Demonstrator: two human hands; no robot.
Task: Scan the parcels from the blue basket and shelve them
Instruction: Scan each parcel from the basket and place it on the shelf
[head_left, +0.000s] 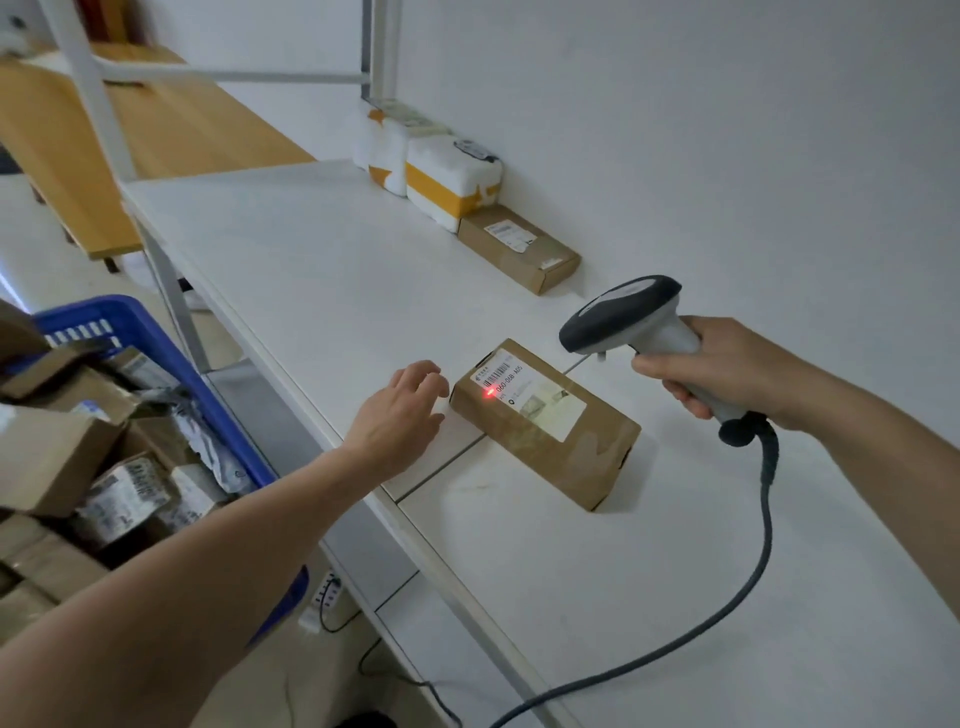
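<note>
In the head view, the right hand (727, 366) is wrapping its grip around the handle of a grey barcode scanner (626, 317), which is pointing down and to the left at a brown cardboard parcel (550, 441). This parcel is lying flat on the white shelf (311, 260), near its front edge, and a red light spot (489, 393) is glowing on its white shipping label (524, 395), just below the barcode. The scanner's dark cable (763, 519) is hanging from the handle and curving down across the shelf.

The left hand (402, 415) is hovering just beside the parcel's near-left end, its grip released and its fingers loosely bent, holding nothing; whether the fingertips are touching the box cannot be told.

At the far side of the shelf, two white padded parcels (431, 171) with yellow tape and a flat brown box (519, 249) are sitting in a row against the wall. To the left, below the shelf edge, the blue basket (156, 332) is standing heaped with more parcels (62, 452).
</note>
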